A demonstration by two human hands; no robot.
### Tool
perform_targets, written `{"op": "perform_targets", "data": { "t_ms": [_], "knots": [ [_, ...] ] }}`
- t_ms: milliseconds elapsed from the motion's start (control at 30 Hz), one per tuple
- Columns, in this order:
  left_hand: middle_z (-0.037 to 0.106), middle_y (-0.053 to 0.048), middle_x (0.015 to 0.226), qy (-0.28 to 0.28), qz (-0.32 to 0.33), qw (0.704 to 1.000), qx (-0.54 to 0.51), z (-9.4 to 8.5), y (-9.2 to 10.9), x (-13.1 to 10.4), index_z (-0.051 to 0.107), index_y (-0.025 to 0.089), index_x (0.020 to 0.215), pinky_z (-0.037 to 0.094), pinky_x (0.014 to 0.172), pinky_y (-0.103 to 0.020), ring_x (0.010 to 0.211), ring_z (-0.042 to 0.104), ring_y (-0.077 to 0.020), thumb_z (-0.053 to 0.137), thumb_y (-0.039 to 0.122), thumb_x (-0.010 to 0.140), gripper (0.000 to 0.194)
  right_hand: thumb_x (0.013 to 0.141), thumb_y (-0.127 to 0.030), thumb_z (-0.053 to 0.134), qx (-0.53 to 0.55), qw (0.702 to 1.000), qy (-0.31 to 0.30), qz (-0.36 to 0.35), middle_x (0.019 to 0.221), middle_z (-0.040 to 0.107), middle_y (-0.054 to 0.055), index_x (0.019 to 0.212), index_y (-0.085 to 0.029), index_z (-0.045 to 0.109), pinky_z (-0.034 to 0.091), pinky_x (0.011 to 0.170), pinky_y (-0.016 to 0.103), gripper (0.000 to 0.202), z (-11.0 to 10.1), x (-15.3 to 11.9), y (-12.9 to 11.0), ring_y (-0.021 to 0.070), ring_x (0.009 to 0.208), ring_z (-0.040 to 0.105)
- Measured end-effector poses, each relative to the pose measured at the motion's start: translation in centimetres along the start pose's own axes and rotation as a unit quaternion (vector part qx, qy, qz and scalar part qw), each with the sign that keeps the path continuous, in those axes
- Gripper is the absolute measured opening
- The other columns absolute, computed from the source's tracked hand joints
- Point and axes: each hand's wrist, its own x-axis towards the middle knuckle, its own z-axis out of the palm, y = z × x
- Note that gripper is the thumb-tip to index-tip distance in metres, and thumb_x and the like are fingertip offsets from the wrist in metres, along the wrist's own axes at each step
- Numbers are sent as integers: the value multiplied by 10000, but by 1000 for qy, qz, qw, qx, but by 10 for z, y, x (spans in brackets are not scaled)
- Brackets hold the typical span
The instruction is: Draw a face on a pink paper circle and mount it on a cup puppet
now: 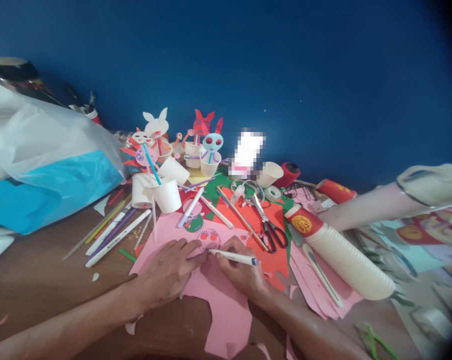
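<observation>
Pink sheet on table, cut edge nearest. Left hand flat on it, grip unclosed, fingertips by a pink face with red eyes and drawn lashes. Right hand: grip closed round white marker, tip at the face's lower part. Beyond: scissors, partly on orange paper; farther, paper-headed figures in white cups; blue wall behind.

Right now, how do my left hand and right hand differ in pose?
Your left hand lies palm down on the pink paper, while your right hand is curled in a writing grip. No tool shows in the left hand; the right hand holds a white marker with a blue end. Both are bare and near the drawn face.
</observation>
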Motion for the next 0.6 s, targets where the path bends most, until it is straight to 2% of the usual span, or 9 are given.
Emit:
{"op": "perform_targets", "data": {
  "t_ms": [400, 600],
  "knots": [
    [510, -97, 1268, 17, 5, 1000, -14, 2, -2, 0, 524, 223, 1222, 453, 857, -447, 1032, 520, -271, 417, 78, 871, 395, 815, -278, 550, -41, 998, 3, -51, 527, 586, -30, 700, -198, 528, 367, 423, 192, 142, 2, -1, 3, 101, 426, 516],
    [517, -98, 1262, 10, 0, 1000, -17, -1, 0, 1, 531, 231, 1221, 461, 835, -450, 1008, 530, -271, 416, 84, 876, 392, 805, -267, 557, -9, 1000, -1, -18, 540, 591, -37, 718, -208, 515, 392, 427, 188, 113, 0, 0, 3, 100, 439, 515]
  ]
}}
